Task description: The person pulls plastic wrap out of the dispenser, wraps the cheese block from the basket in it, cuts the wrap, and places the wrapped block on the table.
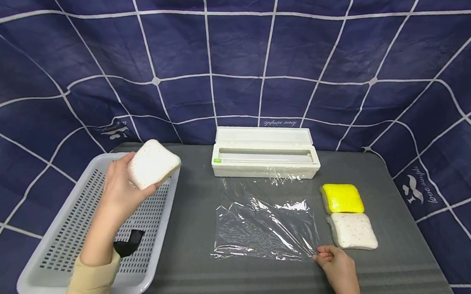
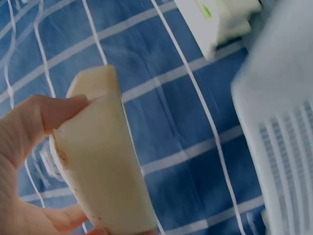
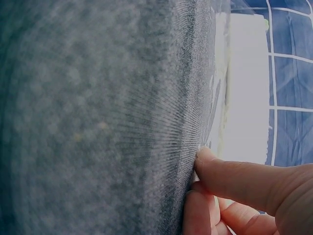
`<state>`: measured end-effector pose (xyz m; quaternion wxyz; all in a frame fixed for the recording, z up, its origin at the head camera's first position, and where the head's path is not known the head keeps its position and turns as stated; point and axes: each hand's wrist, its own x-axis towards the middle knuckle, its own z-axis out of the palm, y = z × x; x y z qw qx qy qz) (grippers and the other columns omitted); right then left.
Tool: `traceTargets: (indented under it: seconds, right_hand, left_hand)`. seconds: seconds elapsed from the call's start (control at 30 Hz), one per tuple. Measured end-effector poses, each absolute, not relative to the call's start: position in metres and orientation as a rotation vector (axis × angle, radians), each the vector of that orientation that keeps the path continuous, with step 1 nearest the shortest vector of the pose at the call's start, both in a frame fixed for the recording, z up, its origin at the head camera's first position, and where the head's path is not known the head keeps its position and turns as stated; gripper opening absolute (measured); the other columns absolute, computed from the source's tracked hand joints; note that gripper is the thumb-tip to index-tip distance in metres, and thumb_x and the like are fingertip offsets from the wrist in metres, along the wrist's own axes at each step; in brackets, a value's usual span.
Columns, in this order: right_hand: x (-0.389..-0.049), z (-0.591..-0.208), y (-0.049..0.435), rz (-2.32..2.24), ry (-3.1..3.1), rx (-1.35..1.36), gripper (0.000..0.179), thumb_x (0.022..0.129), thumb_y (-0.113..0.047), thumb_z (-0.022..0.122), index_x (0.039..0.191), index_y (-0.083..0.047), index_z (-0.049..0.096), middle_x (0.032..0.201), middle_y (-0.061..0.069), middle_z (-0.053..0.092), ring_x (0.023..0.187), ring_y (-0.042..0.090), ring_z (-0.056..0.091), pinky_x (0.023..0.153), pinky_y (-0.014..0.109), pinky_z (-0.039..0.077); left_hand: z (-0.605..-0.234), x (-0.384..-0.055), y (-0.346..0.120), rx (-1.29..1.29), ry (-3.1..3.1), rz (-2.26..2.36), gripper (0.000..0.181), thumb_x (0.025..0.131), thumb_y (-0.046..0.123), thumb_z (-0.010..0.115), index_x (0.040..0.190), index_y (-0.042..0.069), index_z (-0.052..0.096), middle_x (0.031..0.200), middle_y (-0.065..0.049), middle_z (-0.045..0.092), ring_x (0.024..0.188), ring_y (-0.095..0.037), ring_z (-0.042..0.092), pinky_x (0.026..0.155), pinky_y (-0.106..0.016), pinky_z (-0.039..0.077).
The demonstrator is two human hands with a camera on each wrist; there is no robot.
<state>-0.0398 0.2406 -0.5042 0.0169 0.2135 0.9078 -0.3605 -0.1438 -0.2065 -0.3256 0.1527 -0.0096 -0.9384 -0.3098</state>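
In my left hand point(image 1: 120, 188) I grip a thick white speckled block point(image 1: 154, 164) with rounded corners, held up over the far end of the basket. The left wrist view shows the thumb on one face of the block point(image 2: 105, 161) and fingers at its lower edge. My right hand point(image 1: 337, 268) pinches the near right corner of a sheet of clear cling film point(image 1: 263, 230) lying on the grey table. The film runs back to a white cling film dispenser box point(image 1: 266, 167), whose lid stands up.
A light grey perforated basket point(image 1: 164, 226) stands at the left, with a black strap at the left wrist over it. To the right of the film lie a yellow block point(image 1: 343, 198) and another white speckled block point(image 1: 353, 231), both shiny as if wrapped. A blue checked cloth hangs behind.
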Motion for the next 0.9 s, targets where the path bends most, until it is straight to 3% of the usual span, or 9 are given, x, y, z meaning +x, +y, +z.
traceTargets:
  seconds: [0.27,0.5,0.9]
  right_hand:
    - [-0.042,-0.503,0.24,-1.093,2.824,0.663,0.02,0.076,-0.003,0.081,0.091,0.006,0.071,0.073,0.006,0.069,0.062,0.008,0.057,0.052,0.021,0.043]
    - [-0.043,-0.503,0.239,-1.097,2.832,0.653,0.021,0.075,-0.003,0.081,0.09,0.006,0.071,0.073,0.006,0.069,0.062,0.008,0.057,0.052,0.021,0.043]
    - [-0.043,-0.503,0.239,-1.069,2.855,0.614,0.019,0.075,-0.002,0.081,0.09,0.006,0.071,0.072,0.005,0.069,0.062,0.008,0.058,0.052,0.02,0.043]
  left_hand:
    - [-0.338,-0.137,-0.145,-0.415,-2.722,-1.026,0.087,0.066,0.003,0.083,0.142,-0.002,0.042,0.137,-0.024,0.046,0.124,-0.039,0.041,0.101,-0.058,0.038]
    - [-0.357,-0.138,-0.095,-0.608,-2.821,-1.131,0.09,0.063,0.007,0.086,0.143,0.007,0.044,0.14,-0.017,0.047,0.125,-0.034,0.043,0.1,-0.053,0.043]
    - [-0.418,-0.16,-0.04,-0.838,-2.928,-1.327,0.094,0.061,0.003,0.088,0.144,0.003,0.044,0.138,-0.017,0.048,0.126,-0.034,0.044,0.102,-0.052,0.044]
